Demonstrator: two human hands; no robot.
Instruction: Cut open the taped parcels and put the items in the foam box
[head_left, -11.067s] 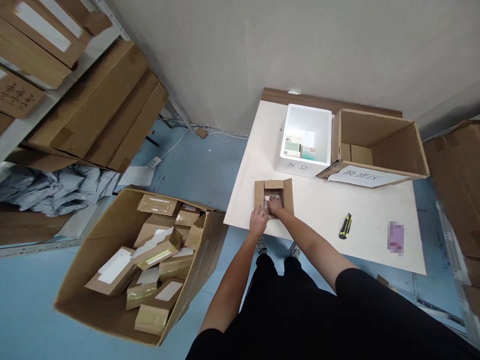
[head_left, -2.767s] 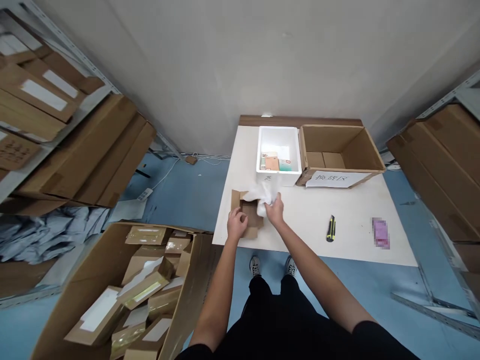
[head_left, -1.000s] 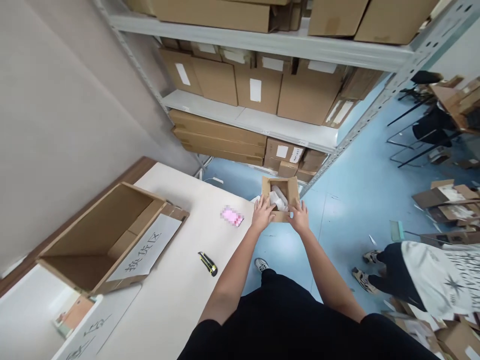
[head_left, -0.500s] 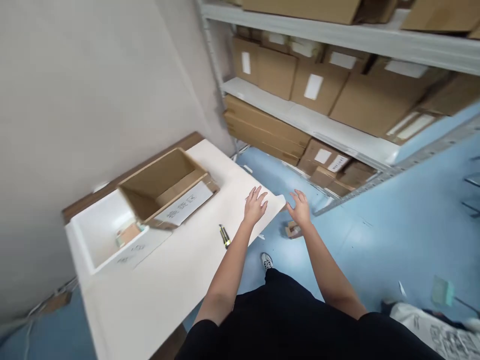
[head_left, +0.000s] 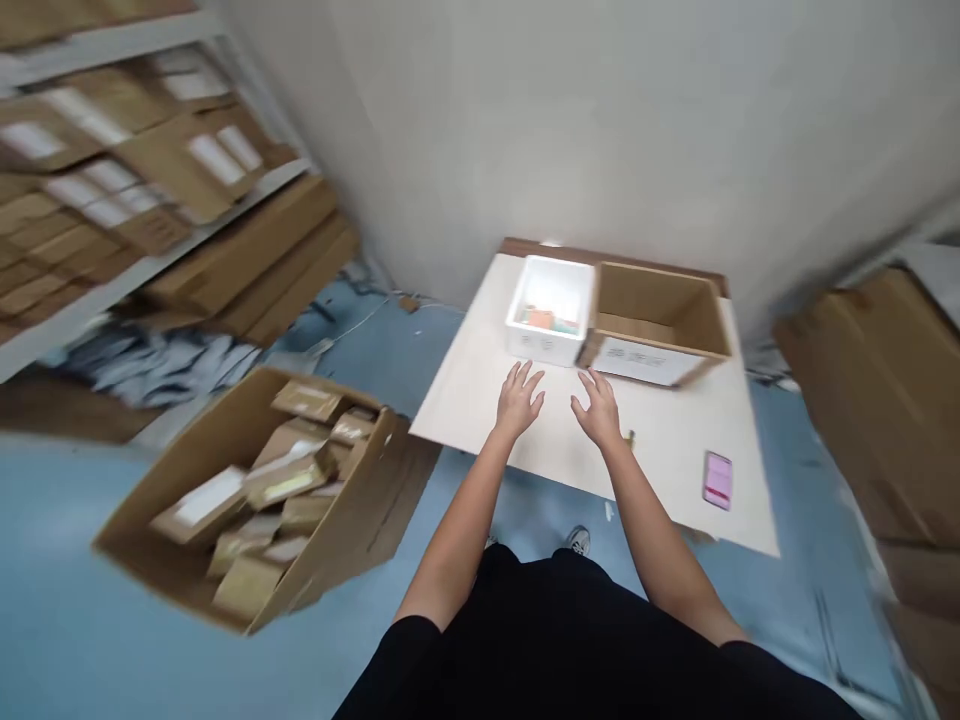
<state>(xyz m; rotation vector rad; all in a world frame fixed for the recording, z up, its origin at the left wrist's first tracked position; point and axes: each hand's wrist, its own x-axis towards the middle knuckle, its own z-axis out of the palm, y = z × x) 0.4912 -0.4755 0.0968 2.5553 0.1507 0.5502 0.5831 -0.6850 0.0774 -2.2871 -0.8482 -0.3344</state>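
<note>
My left hand [head_left: 517, 402] hovers with fingers spread over the front part of the white table [head_left: 465, 400], just below the white bin [head_left: 551, 345]. Small orange and green items [head_left: 541, 318] lie at the bottom of that bin. To its right stands an open cardboard box [head_left: 694, 325] with a white label on its front side. My right hand [head_left: 598, 408], also spread and holding nothing, is nearest to that box's front left corner. A cutter [head_left: 630, 438], mostly hidden by my right forearm, lies on the table.
A phone with a pink screen [head_left: 718, 480] lies at the table's right. On the floor at left stands a large open carton [head_left: 180, 460] holding several small boxes. Shelves [head_left: 202, 235] of cartons line the left, and tall cardboard [head_left: 862, 400] stands at right.
My view and body have turned left, so the table now lies straight ahead, with both hands over it. The large carton and phone have come into view. Both hands stay empty.
</note>
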